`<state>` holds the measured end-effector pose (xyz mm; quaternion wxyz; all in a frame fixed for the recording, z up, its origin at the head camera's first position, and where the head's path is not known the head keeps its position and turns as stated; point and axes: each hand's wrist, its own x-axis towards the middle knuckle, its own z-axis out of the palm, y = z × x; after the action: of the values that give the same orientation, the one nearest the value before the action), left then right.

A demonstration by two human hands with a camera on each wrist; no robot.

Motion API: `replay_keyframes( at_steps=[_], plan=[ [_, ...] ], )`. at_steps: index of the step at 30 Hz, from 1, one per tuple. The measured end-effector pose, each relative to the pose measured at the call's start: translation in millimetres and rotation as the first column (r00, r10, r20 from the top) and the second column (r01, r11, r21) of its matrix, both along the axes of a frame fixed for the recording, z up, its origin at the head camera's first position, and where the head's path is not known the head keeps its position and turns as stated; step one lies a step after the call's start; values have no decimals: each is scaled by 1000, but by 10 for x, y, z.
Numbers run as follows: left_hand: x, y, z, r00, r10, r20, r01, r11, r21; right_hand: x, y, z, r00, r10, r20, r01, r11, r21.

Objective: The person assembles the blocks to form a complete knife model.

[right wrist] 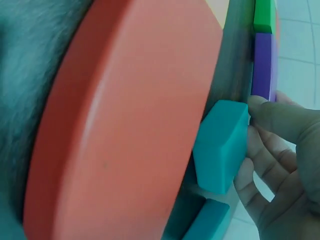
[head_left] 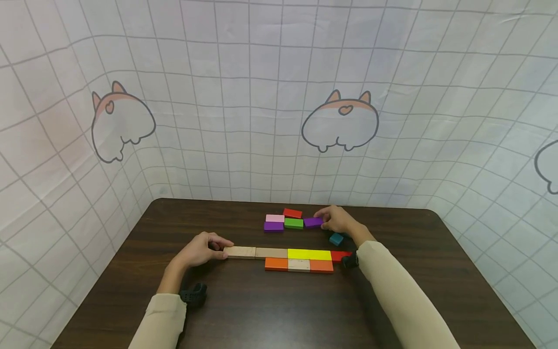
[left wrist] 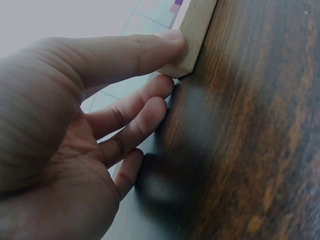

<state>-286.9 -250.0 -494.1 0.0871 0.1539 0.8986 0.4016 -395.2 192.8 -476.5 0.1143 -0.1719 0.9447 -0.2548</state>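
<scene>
My left hand (head_left: 202, 249) pinches the outer end of a plain wooden block (head_left: 240, 252); in the left wrist view the thumb presses the side of that block (left wrist: 192, 37). This block is the left end of a row running on through a tan block (head_left: 271, 253), a yellow block (head_left: 309, 254) and a red block (head_left: 340, 256). Farther back, my right hand (head_left: 337, 219) holds the right end of a purple block (head_left: 312, 222) between thumb and fingers. That block lies against a green block (head_left: 294, 223). In the right wrist view, a teal block (right wrist: 222, 145) sits beside the fingers.
Two orange blocks (head_left: 276, 263) flank a pale block (head_left: 299, 265) along the row's near side. Beside the green block are a pink block (head_left: 275, 218), another purple block (head_left: 273, 227) and a red block (head_left: 292, 213). A patterned cloth (head_left: 235, 145) hangs behind the dark table (head_left: 244, 310).
</scene>
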Motion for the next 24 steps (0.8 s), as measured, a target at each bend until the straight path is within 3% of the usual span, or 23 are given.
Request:
replay_keyframes(
  at_steps=[9,24],
  plan=[
    [-25,9,12,1000,-6,3,6,1000,-2,152,84,94,994,86,-66,-87,996,-19],
    [-9,-1,-14,1000,-6,-2,6,1000,-4,664,278,187,969,175,-175,-184,982,-39]
  ],
)
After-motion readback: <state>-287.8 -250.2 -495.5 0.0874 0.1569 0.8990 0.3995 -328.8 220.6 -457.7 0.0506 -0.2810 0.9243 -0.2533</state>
